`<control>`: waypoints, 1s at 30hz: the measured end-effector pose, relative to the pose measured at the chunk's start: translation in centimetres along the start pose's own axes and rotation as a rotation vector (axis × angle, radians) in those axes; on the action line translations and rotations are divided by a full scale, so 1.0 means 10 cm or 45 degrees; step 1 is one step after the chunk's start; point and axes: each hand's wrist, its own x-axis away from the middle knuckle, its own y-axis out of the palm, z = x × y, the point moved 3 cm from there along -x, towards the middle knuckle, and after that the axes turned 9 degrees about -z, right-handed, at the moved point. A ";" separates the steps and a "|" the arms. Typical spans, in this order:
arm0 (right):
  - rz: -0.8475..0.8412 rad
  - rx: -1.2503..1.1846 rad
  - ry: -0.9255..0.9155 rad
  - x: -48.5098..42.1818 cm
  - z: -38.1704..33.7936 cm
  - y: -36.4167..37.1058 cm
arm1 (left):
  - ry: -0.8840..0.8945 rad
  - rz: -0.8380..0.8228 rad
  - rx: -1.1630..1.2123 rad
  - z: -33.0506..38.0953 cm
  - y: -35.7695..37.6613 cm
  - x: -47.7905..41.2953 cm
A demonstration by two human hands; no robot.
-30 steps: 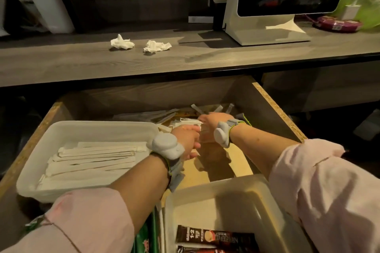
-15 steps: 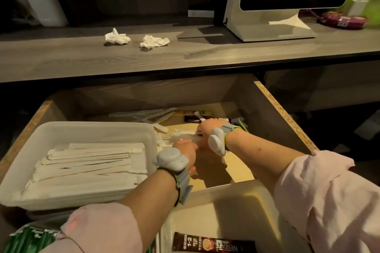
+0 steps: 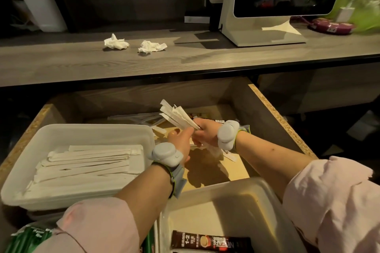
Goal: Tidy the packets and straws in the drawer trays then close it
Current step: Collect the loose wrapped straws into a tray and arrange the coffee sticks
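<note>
- Since half a second ago, both hands have come up off the drawer floor: the bundle of wrapped straws (image 3: 178, 117) that lay low between them now fans upward and away from the person, clear of the bare wood.
- Right hand (image 3: 205, 133) is closed round the near end of the bundle; left hand (image 3: 180, 142) touches the same end with fingers half curled, and I cannot tell whether it grips or only steadies.
- By my reading the loose straws are gathered, so the next move is to carry them left into the straw tray (image 3: 86, 129), just beside the hands.
- Trays: two in view. The left one holds a flat layer of wrapped straws, roughly ten, overlapping too much to count. The near tray (image 3: 236, 195) holds one coffee packet (image 3: 211, 242), with the edge of a second below it.
- More loose straws (image 3: 133, 118) and a dark packet or two lie at the back of the drawer (image 3: 277, 117), which stands fully open.
- On the worktop (image 3: 185, 59): two crumpled tissues (image 3: 115, 42).
</note>
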 end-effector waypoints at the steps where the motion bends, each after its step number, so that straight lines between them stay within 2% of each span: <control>1: 0.057 -0.124 -0.047 0.04 -0.05 0.00 | 0.057 0.002 -0.025 0.05 0.00 0.04; 4: 0.209 -0.447 -0.155 0.16 -0.17 0.04 | 0.311 -0.041 -0.108 0.28 -0.04 0.11; 7: 0.236 -0.482 -0.176 0.19 -0.24 0.12 | 0.404 -0.099 -0.265 0.45 -0.04 0.13; 9: 0.128 -0.357 -0.088 0.18 -0.21 0.16 | 0.392 -0.115 -0.333 0.46 -0.02 0.14; 12: -0.273 0.112 0.153 0.10 -0.02 0.08 | 0.338 -0.114 -0.364 0.34 -0.02 0.14; 13: -0.320 0.193 0.249 0.10 0.02 0.00 | 0.331 -0.117 -0.386 0.31 -0.01 0.14; 14: -0.257 0.234 0.304 0.11 0.03 -0.12 | 0.328 -0.116 -0.394 0.29 -0.01 0.11; 15: -0.062 0.150 0.277 0.13 0.00 -0.26 | 0.313 -0.103 -0.394 0.28 0.00 0.10; 17: 0.385 -0.370 -0.029 0.24 -0.13 -0.48 | 0.277 -0.059 -0.388 0.26 -0.01 0.06; 18: 0.479 -0.543 -0.222 0.32 -0.26 -0.52 | 0.272 -0.046 -0.394 0.24 -0.06 0.05; 20: 0.381 -0.488 -0.461 0.43 -0.52 -0.48 | 0.234 -0.020 -0.541 0.26 -0.01 0.00; 21: 0.312 -0.342 -0.498 0.40 -0.61 -0.41 | 0.174 -0.063 -0.768 0.16 0.00 -0.06; 22: 0.239 -0.161 -0.470 0.34 -0.65 -0.32 | 0.200 -0.130 -0.935 0.04 -0.01 -0.12; 23: 0.160 -0.025 -0.412 0.30 -0.66 -0.23 | 0.092 -0.027 -1.051 0.11 0.06 -0.17; 24: 0.093 0.001 -0.343 0.27 -0.63 -0.17 | -0.052 0.101 -1.235 0.16 0.17 -0.24; 25: 0.053 -0.089 -0.313 0.27 -0.61 -0.13 | -0.061 0.142 -1.274 0.21 0.22 -0.29; 27: 0.163 -0.317 -0.382 0.32 -0.60 -0.19 | 0.033 -0.005 -1.227 0.14 0.06 -0.40; 28: 0.292 -0.411 -0.422 0.35 -0.59 -0.28 | 0.001 0.197 -1.337 0.10 -0.05 -0.22; 29: 0.417 -0.514 -0.424 0.34 -0.54 -0.38 | 0.006 0.274 -1.183 0.21 -0.04 -0.20; 30: 0.506 -0.591 -0.357 0.31 -0.47 -0.48 | 0.033 0.156 -0.947 0.23 -0.10 -0.14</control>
